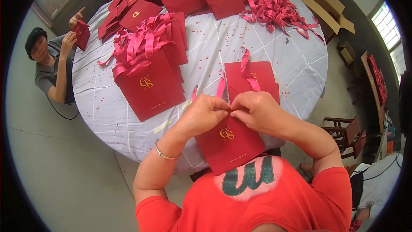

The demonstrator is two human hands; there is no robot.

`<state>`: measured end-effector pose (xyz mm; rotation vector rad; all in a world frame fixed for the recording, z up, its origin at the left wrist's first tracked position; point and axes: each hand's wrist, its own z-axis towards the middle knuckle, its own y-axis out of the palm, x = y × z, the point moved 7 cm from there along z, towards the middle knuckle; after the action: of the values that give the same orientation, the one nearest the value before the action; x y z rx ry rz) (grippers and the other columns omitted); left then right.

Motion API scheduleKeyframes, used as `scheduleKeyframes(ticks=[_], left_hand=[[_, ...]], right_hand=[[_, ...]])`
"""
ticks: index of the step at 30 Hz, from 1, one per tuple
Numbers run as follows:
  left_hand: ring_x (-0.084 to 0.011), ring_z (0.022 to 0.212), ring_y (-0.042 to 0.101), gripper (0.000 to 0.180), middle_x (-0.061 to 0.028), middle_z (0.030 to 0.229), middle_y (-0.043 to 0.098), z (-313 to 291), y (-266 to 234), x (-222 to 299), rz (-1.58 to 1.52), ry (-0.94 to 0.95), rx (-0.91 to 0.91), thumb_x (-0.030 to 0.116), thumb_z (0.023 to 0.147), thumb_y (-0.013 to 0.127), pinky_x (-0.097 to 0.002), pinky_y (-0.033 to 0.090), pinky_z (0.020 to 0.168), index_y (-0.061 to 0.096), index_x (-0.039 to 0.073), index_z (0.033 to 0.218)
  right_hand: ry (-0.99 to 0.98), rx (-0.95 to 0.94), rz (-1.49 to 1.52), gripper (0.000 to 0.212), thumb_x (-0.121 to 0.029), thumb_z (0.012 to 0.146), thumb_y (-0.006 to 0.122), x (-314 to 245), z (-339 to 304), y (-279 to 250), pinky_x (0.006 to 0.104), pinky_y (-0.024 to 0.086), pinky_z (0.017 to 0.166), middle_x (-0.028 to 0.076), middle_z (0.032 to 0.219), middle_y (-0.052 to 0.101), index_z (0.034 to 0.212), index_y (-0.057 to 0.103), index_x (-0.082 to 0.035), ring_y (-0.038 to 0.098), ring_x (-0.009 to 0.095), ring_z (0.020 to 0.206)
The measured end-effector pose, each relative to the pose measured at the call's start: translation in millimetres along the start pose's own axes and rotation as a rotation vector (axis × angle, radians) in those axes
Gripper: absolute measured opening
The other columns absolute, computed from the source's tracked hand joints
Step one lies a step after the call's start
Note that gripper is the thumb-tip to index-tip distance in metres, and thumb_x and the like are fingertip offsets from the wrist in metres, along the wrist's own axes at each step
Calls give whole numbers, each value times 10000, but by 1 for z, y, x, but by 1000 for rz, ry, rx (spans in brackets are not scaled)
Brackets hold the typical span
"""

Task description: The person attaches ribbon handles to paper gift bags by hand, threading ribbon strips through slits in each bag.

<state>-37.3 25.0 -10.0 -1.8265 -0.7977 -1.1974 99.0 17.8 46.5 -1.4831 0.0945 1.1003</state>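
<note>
A dark red paper gift bag [231, 148] with a gold emblem leans against my body at the near edge of the round table. My left hand [206, 114] and my right hand [256, 111] meet at its top edge, thumbs and fingertips pinched close together. Both hands are closed on the bag there; whether ribbon is also between the fingertips is hidden. A pink ribbon [220, 87] rises just beyond my left fingers. Behind my right hand lies another red bag [268, 72], with a looped pink ribbon [247, 72] across it.
Left of my hands stands a stack of ribboned red bags [156, 92]. More flat red bags [182, 0] and a ribbon heap [274, 4] cover the far side. A co-worker [51, 62] at left handles a small red bag. Cardboard boxes [322, 6] and a wooden stool [345, 133] stand at right.
</note>
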Motion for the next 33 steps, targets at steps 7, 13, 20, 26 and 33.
scheduleKeyframes(ticks=[7,13,20,26,33], left_hand=[[-153,772,676,230,-152,843,731,-1,1,1,-6,-18,17,69,843,650,-308,532,705,720,-14,1046],[-159,778,682,211,-160,842,732,2,4,-1,-56,38,23,62,835,636,-311,533,710,727,-20,1007],[-197,786,701,215,-183,856,728,0,4,0,-30,69,40,35,816,616,-318,536,721,725,-26,992],[-203,801,704,217,-184,858,727,-2,3,6,9,50,13,31,819,612,-323,537,727,720,-29,997],[-214,770,694,192,-179,847,723,-1,6,-6,-104,39,6,31,827,606,-335,533,710,712,-42,970]], right_hand=[[-85,168,-211,155,-173,797,746,-11,-20,-8,396,495,575,86,757,612,825,648,-56,637,289,665],[-175,166,-325,152,-65,767,735,-18,-17,2,384,476,538,97,710,565,775,585,-42,589,296,602],[-253,140,-352,153,-72,774,698,-23,-16,12,392,485,535,115,703,552,762,549,-35,591,299,603],[-173,140,-223,169,-73,773,700,-14,-11,11,397,482,522,118,708,559,765,535,-38,595,301,606],[-294,195,-275,177,-42,757,718,-17,-18,16,391,474,515,107,717,569,766,542,-48,593,299,600]])
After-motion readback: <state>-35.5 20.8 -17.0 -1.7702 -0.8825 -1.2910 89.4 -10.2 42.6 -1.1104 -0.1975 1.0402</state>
